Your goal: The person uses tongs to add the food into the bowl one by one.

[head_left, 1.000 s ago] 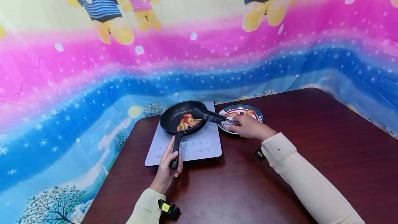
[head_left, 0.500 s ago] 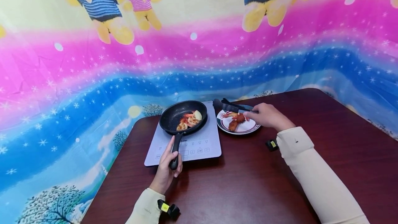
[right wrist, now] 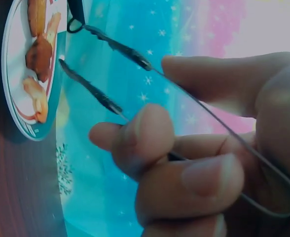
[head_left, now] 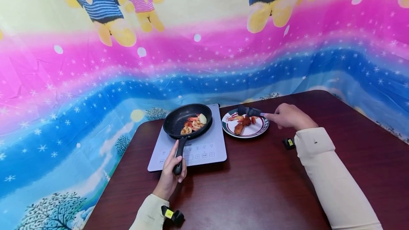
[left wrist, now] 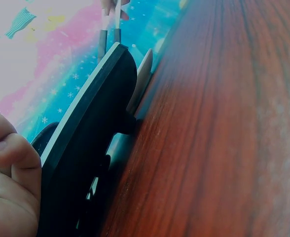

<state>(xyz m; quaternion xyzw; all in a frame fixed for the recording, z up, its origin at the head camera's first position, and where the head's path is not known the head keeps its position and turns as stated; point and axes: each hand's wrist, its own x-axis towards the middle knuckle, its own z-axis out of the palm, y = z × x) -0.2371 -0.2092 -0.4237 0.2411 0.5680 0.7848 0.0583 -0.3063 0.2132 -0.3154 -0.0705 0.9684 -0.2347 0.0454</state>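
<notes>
My left hand grips the handle of a black frying pan, index finger stretched along it. In the pan lie shrimp and browned slices, with a pale piece at their right. My right hand holds metal food tongs with dark tips above the far part of a patterned plate. On that plate are browned fried pieces and shrimp. In the right wrist view the tongs' arms stand apart, and I see no food between the tips.
The pan sits on a white induction cooker, left of the plate on a dark red wooden table. A cloth backdrop printed with bears hangs right behind the table's far edge.
My right hand has moved right with the tongs, from over the pan to above the plate. The pale piece in the pan has come into view. My left hand stays on the handle.
</notes>
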